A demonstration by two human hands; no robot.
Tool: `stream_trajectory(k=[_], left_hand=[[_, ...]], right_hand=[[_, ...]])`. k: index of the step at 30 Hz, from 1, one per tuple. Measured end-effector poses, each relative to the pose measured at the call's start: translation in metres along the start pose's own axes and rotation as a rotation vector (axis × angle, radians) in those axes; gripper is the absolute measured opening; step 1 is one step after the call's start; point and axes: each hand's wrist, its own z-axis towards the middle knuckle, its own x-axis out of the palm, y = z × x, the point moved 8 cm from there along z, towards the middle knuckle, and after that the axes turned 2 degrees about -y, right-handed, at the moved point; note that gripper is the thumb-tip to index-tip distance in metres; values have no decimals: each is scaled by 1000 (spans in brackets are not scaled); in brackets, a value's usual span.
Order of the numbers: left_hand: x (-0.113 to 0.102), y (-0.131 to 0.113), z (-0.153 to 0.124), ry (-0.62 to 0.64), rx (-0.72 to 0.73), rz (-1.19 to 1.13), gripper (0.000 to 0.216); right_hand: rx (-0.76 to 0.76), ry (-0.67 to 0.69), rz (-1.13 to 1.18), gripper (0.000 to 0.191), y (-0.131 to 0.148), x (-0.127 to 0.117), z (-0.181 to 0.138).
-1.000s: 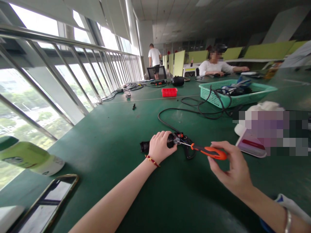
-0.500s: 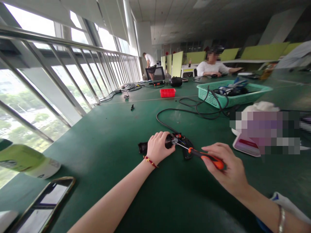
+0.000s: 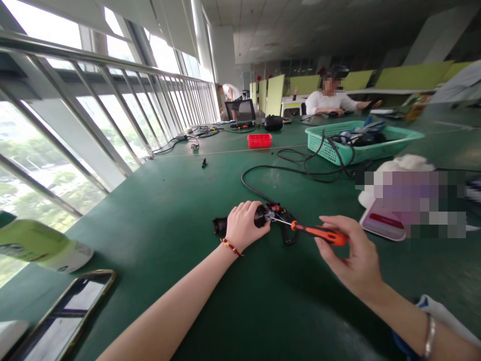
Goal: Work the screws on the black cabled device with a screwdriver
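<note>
A green worktop [image 3: 161,215] spreads across the view and carries everything within reach. A teal basket [image 3: 376,150] full of mixed items sits toward its far right, well apart from the work. By the left edge are a green and white bottle [image 3: 41,245] and, nearer the wearer, a phone [image 3: 80,301].

A black tool [image 3: 260,214] lies on the worktop straight ahead of the person, its barrel pointing left and its inner parts [image 3: 276,206] bare at the right end. A black cord [image 3: 242,177] curves in behind it. The left hand [image 3: 243,224] lies over the barrel, fingers wrapped round and grasping it. The right hand [image 3: 353,250] has its fingers around the handle of an orange and black screwdriver [image 3: 313,231], lightly by the look of it, thumb below.

The screwdriver's thin shaft slants up and left to a small grey part [image 3: 269,216]; whether the tip is seated there or only touching is too small to tell.

To do this well, the left hand would best press the barrel firmly against the worktop so it cannot roll, with its thumb clear of the tip. The right hand should line the shaft up squarely, push gently along it and turn slowly; a slanted push could slip and nick the inner parts.
</note>
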Motion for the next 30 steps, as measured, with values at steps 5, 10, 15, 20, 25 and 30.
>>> stream_trajectory(k=[5, 10, 15, 20, 25, 30], left_hand=[[1, 1, 0, -1, 0, 5, 35], [0, 0, 0, 0, 10, 3, 36], [0, 0, 0, -3, 15, 2, 36], [1, 1, 0, -2, 6, 7, 35], [1, 0, 0, 5, 12, 7, 36], [2, 0, 0, 4, 13, 14, 38]], right_hand=[[-9, 6, 17, 31, 1, 1, 0], [38, 10, 1, 27, -2, 1, 1], [6, -2, 44, 34, 1, 1, 1], [48, 26, 11, 22, -3, 4, 1], [16, -31, 73, 37, -2, -1, 0], [43, 72, -6, 19, -4, 4, 1]])
